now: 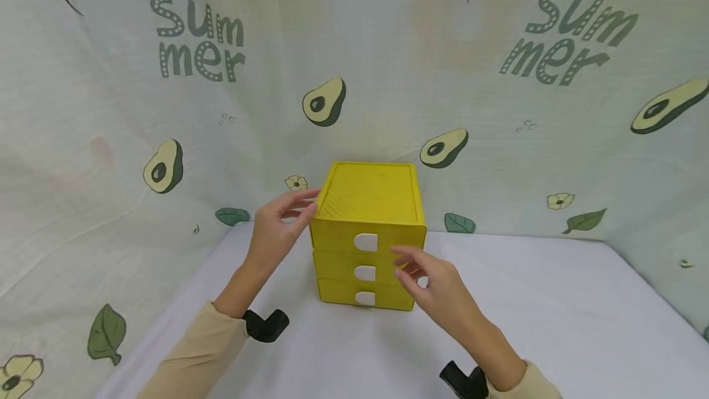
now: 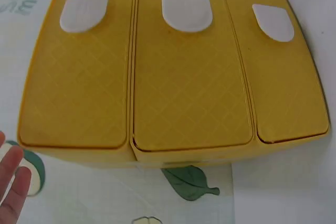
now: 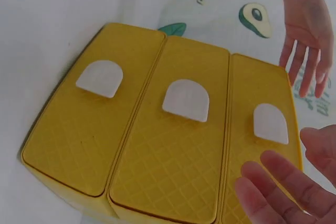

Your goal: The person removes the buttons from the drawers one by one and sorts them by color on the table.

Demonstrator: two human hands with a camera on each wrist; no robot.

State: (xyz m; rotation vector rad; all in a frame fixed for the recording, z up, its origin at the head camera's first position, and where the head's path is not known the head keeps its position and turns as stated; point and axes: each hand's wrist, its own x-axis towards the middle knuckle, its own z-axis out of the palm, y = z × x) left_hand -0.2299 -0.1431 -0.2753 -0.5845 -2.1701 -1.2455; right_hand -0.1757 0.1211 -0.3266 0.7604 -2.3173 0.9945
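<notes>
A yellow three-drawer box (image 1: 370,196) stands on the white table, each drawer front bearing a white tab handle (image 1: 365,242). All its drawers look closed. My left hand (image 1: 281,217) is at the box's upper left edge, fingers fairly straight; whether they touch it I cannot tell. In front of the box's right side is my right hand (image 1: 434,285), its fingers loosely bent and holding nothing. The right wrist view shows the right hand (image 3: 286,182) by the top drawer and the left hand (image 3: 308,40) beyond the box.
A white cloth-covered table (image 1: 526,300) lies under the box. Behind and to the sides hangs a pale fabric backdrop (image 1: 376,36) printed with avocados, leaves and lettering. Each wrist carries a black strap-on device (image 1: 267,326).
</notes>
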